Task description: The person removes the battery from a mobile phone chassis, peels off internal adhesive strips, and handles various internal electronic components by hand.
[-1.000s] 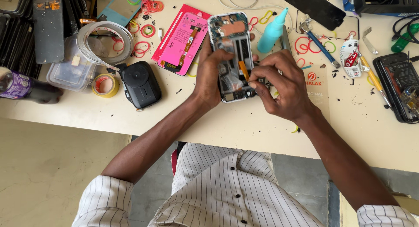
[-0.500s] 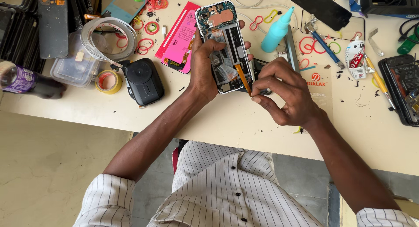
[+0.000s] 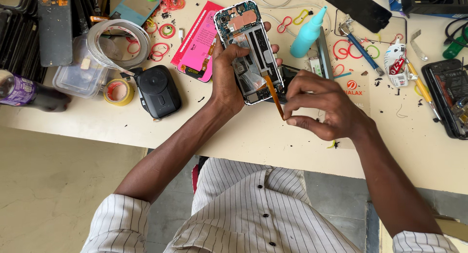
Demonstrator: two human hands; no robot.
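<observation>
Opened phone (image 3: pixel 249 51) now lifted and tilted at upper centre of frame, above the worktop (image 3: pixel 234 131), no longer lying flat as a second ago. Left hand (image 3: pixel 226 73) wrapped round its left edge, fingers curled over the frame. Right hand (image 3: pixel 321 104) pinching the orange flex strip (image 3: pixel 274 96), drawn farther out toward lower right. Strip seemingly coming free. Teal bottle (image 3: pixel 308 33) unmoved at right.

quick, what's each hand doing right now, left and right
Left hand: closed around the opened phone, holding it up off the table.
Right hand: fingertips pinched on the orange flex strip from the phone.
</observation>
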